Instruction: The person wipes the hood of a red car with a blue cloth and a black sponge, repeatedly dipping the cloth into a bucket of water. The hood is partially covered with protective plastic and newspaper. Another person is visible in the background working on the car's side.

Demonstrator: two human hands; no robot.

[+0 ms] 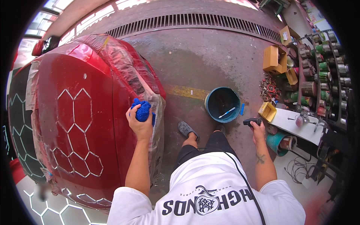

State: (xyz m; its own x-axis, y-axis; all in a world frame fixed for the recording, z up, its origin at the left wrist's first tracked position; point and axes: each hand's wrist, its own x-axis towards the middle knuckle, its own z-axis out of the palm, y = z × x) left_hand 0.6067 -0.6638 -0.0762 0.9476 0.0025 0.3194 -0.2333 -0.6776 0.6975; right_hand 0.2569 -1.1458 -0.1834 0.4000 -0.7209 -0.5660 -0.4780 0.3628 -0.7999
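The left hand [139,125] closes its fingers around a blue cloth [143,110], pressing it on the red car panel [75,112]. The right hand [258,130] grips a black tool [250,121] beside a white shelf [296,127]. Farther off, a blue bucket [222,104] stands on the floor [187,60].

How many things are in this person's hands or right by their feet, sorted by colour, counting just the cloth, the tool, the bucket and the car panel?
Blue: 2, the cloth in the left hand and the bucket on the floor.
Black: 1, the tool in the right hand.
Red: 1, the car panel with white hexagon lines.
Total: 4
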